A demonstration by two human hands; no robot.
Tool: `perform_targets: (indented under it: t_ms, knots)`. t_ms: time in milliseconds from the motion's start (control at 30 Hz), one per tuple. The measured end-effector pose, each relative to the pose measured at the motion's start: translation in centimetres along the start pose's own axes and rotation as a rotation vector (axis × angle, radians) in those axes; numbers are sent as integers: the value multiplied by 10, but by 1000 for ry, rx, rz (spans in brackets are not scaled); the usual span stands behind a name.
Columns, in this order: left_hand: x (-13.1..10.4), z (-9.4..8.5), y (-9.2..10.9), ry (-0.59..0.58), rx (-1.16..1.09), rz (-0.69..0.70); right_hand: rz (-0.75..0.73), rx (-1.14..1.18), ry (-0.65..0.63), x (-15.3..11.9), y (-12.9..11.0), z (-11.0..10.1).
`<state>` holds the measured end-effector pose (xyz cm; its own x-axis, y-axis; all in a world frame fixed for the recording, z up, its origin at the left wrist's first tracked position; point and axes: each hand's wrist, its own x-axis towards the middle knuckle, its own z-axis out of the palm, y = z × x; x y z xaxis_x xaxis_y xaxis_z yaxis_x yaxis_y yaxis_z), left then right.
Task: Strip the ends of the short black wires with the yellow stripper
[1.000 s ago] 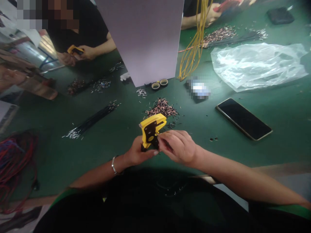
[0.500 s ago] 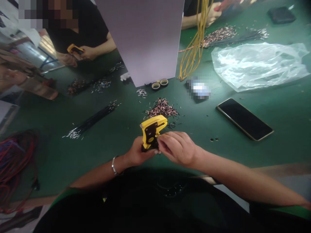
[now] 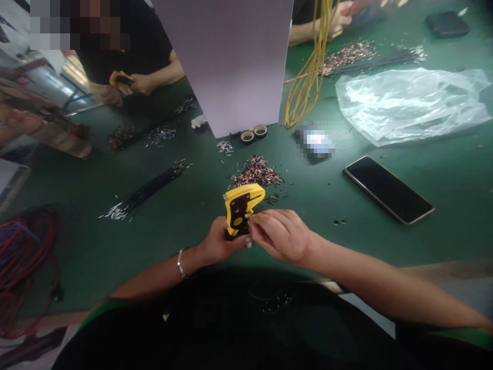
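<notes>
Green felt table (image 3: 115, 246) | left hand (image 3: 217, 244) grips blocky yellow-black crimper (image 3: 241, 208) | right hand (image 3: 281, 236) pinching at it

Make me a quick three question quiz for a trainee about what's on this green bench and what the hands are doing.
1. True or false: the left hand holds the yellow hand tool.
2. What lies on the table to the right of the hands? A) a dark phone B) a hammer C) a cup
3. Fill in: just beyond the tool lies a pile of small ______ pieces.

Key
1. True; the right hand meets it at the tool's side.
2. A, the dark phone, screen off, lying flat.
3. Metal; the pile of small metal pieces sits before the grey board.
</notes>
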<state>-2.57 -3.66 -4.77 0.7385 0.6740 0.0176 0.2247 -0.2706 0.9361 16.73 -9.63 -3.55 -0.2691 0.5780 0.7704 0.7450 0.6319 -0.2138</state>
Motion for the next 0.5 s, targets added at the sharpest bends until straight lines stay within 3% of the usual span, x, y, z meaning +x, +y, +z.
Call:
perform_targets:
  t_ms: [500]
  knots:
    - [0,0,5,-30,-72,-13,15,-1,44,-2,0,4]
